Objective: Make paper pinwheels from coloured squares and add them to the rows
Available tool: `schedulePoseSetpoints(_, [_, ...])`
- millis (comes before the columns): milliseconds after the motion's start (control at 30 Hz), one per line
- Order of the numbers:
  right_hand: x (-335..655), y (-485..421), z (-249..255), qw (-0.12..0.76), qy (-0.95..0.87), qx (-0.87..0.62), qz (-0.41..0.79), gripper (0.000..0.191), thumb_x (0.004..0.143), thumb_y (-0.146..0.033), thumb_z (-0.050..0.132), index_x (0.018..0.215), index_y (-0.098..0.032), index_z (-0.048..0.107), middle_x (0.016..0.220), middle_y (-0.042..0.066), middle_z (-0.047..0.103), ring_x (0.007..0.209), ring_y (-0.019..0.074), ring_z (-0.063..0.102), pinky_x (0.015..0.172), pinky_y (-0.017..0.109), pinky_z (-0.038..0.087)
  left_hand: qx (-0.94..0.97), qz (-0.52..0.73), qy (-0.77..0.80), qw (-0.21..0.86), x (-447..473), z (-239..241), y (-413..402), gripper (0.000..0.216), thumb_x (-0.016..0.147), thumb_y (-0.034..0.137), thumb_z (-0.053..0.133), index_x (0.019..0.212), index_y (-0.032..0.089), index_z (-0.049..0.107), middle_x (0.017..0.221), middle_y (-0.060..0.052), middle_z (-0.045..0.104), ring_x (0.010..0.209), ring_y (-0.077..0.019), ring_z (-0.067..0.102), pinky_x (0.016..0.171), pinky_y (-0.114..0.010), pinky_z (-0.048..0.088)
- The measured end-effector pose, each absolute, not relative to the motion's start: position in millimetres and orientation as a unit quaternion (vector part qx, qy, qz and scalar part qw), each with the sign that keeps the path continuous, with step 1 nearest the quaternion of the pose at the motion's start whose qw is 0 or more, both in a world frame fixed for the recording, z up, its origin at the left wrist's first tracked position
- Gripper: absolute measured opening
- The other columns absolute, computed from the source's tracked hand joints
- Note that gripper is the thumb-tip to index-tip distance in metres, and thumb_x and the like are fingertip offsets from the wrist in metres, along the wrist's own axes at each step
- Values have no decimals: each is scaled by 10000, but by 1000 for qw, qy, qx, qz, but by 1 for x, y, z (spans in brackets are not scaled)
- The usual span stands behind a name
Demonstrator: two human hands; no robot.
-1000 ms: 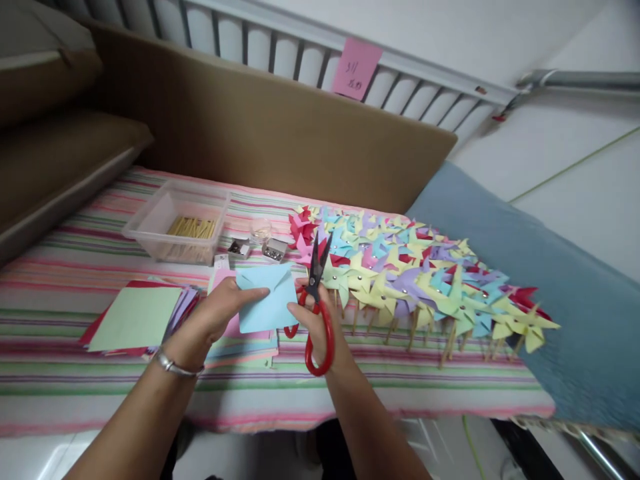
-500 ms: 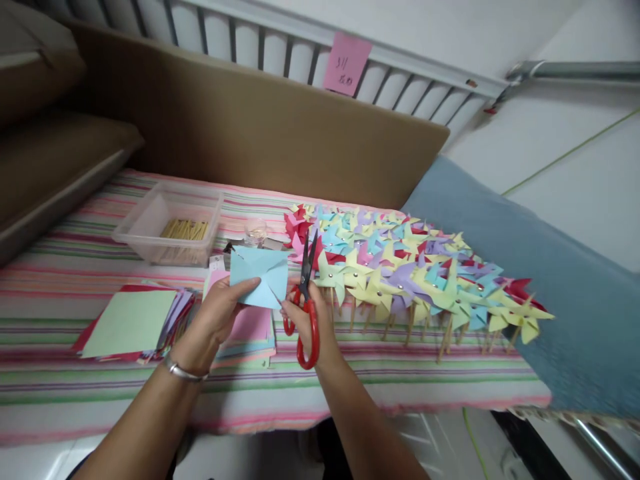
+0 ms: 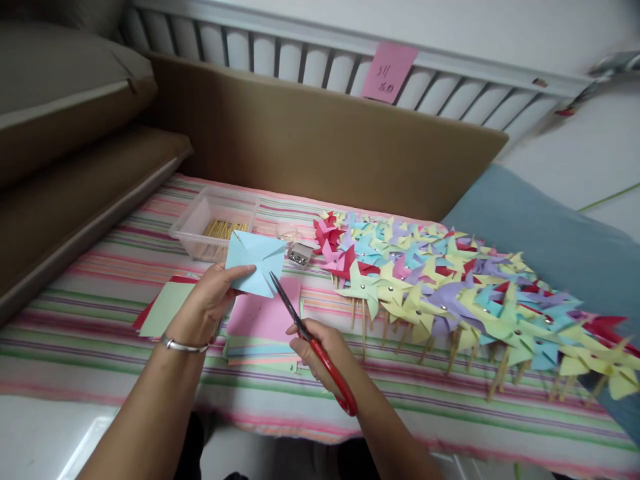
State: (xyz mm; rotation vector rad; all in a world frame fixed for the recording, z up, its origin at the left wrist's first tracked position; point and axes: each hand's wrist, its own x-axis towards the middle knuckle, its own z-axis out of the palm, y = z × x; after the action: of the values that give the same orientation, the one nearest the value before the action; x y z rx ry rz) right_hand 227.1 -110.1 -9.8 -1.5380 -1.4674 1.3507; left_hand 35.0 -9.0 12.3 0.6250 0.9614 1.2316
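Note:
My left hand [image 3: 217, 290] is closed on a light blue square of paper [image 3: 256, 257], thumb on top, with slits running in from its corners. Red-handled scissors [image 3: 330, 373] are gripped in my right hand [image 3: 320, 347]. Their dark blades point up and left, and the tips lie at the lower right part of the blue paper. Under it, a stack of paper with a pink sheet [image 3: 263, 319] on top rests on the striped cloth. Left of that, partly behind my left wrist, is another stack topped by a pale green sheet [image 3: 167, 310].
Many paper pinwheels on sticks [image 3: 420, 307] fill the right side. A clear plastic box [image 3: 187, 233] holds short sticks. Beside it are a small open box of metal pieces [image 3: 300, 255] and a little clear cup [image 3: 287, 232]. A cardboard sheet [image 3: 325, 143] stands behind; wrapped packages [image 3: 90, 180] lie left.
My right hand has turned the scissors from upright to pointing left, bringing the blade tips onto the blue paper. The camera view has shifted left, so surrounding things appear further right.

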Motion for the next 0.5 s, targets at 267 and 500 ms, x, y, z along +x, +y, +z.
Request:
schedulePoseSetpoints(267, [223, -111, -7, 291, -549, -581, 526, 228, 751, -368, 618, 851, -164, 629, 551, -48, 477, 494, 92, 453, 498, 215, 384, 264, 546, 403, 685, 28, 6, -5, 335, 505, 63, 809, 819, 160, 745, 843, -122, 743, 654, -235, 674, 605, -302, 516])
schedulePoseSetpoints(500, [221, -111, -5, 295, -538, -580, 536, 227, 740, -363, 631, 850, -165, 635, 552, -51, 472, 499, 93, 455, 503, 216, 383, 273, 539, 401, 689, 31, 9, -9, 281, 526, 80, 804, 791, 143, 736, 832, -118, 738, 664, -224, 671, 596, -286, 509])
